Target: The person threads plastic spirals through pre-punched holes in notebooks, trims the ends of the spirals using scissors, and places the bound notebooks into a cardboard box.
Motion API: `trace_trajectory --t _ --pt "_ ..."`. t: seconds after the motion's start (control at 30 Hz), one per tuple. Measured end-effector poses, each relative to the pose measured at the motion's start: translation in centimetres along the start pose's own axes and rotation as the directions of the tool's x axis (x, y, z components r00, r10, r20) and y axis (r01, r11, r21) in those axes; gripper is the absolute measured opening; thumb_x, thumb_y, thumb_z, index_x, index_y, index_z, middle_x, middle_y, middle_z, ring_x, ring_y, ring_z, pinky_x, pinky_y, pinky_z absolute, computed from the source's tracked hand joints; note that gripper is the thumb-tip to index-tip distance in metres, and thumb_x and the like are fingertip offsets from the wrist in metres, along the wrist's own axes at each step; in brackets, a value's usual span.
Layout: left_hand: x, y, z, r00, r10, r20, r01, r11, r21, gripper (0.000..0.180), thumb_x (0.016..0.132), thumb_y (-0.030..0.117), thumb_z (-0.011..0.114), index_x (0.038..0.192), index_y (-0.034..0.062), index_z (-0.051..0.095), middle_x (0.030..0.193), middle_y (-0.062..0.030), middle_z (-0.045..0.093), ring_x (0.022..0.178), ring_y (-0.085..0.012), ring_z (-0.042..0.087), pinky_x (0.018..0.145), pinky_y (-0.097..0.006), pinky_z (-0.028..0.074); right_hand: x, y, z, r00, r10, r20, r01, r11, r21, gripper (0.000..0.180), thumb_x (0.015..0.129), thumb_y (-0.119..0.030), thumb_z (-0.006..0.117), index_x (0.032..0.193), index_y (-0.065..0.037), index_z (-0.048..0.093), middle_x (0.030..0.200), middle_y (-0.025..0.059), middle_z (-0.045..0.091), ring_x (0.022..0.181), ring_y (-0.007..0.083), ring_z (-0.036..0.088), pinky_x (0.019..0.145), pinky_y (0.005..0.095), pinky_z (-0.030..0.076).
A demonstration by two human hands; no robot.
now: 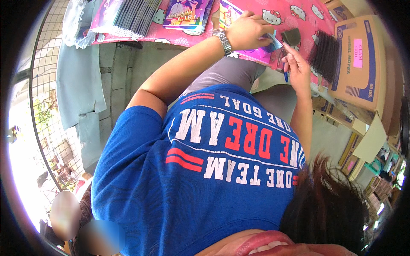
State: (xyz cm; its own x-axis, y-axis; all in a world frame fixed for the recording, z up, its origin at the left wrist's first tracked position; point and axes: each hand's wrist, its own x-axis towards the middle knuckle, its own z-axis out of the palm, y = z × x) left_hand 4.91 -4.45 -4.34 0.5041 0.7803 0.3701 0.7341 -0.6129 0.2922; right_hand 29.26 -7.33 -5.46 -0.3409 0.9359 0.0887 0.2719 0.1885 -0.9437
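My left hand, with a metal-band watch on its wrist, reaches over a colourful notebook cover on the pink table. Its fingers are closed on a small light-blue slip. My right hand is just to the right, its index finger stretched to the slip's edge. The other right fingers curl around a thin blue pen-like stick, partly hidden by the hand. A dark green block-like thing lies beyond the right fingertips.
Spiral-bound notebooks are stacked at the far left, next to a colourful notebook. Dark spiral bindings stand in a row at right, against a cardboard box. A pink patterned cloth covers the table. Wire mesh rises at left.
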Motion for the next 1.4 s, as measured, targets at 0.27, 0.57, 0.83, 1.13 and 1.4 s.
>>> trace_trajectory --t 0.27,0.57,0.83,1.13,1.4 --pt "0.3 2.2 2.0 0.994 0.101 -0.050 -0.096 0.991 0.090 0.029 0.086 0.016 0.054 0.116 0.0197 0.057 0.100 0.0006 0.066 0.103 -0.0182 0.062 0.094 -0.039 0.040 0.7 -2.2 -0.5 0.975 0.217 0.058 -0.222 0.970 0.100 0.035 0.096 -0.009 0.058 0.130 -0.004 0.050 0.097 0.0076 0.064 0.068 0.0092 0.053 0.066 0.0242 0.046" --pt "-0.2 1.0 1.5 0.985 0.169 -0.035 -0.171 0.984 -0.048 0.025 0.089 0.027 0.061 0.111 0.0169 0.055 0.090 -0.0036 0.062 0.096 -0.0225 0.062 0.096 -0.042 0.040 5.9 0.8 -2.1 0.988 0.080 0.131 -0.073 0.996 -0.059 0.040 0.095 -0.014 0.057 0.133 -0.007 0.048 0.112 0.0154 0.064 0.096 0.0227 0.063 0.084 0.0335 0.051" --pt "-1.6 0.8 1.1 0.987 0.002 -0.159 0.007 0.998 0.056 0.034 0.084 0.043 0.067 0.111 0.0223 0.062 0.117 -0.0015 0.059 0.129 -0.0269 0.045 0.101 -0.079 0.022 10.3 11.3 -5.1 0.996 -0.058 0.070 0.089 0.764 -0.639 0.033 0.073 -0.024 0.079 0.099 -0.007 0.069 0.129 0.0190 0.057 0.122 0.0372 0.051 0.105 0.0450 0.039" --pt "-1.8 0.6 0.9 0.995 -0.093 -0.037 0.092 0.995 -0.029 0.037 0.078 0.044 0.073 0.107 0.0222 0.062 0.116 0.0024 0.056 0.124 -0.0238 0.045 0.093 -0.084 0.020 9.2 5.3 -3.7 0.978 0.154 0.142 -0.118 0.966 -0.232 0.047 0.074 -0.029 0.074 0.113 -0.005 0.066 0.118 0.0176 0.063 0.114 0.0339 0.058 0.097 0.0408 0.046" --pt "-2.2 0.4 0.3 0.999 -0.039 0.005 0.039 0.998 -0.040 0.036 0.077 0.041 0.075 0.106 0.0228 0.064 0.110 0.0047 0.059 0.121 -0.0195 0.048 0.093 -0.082 0.021 4.8 1.6 -2.0 0.885 0.057 0.463 -0.248 0.898 0.364 0.056 0.078 -0.035 0.060 0.122 0.001 0.061 0.112 0.0088 0.062 0.103 0.0197 0.056 0.086 0.0340 0.044"
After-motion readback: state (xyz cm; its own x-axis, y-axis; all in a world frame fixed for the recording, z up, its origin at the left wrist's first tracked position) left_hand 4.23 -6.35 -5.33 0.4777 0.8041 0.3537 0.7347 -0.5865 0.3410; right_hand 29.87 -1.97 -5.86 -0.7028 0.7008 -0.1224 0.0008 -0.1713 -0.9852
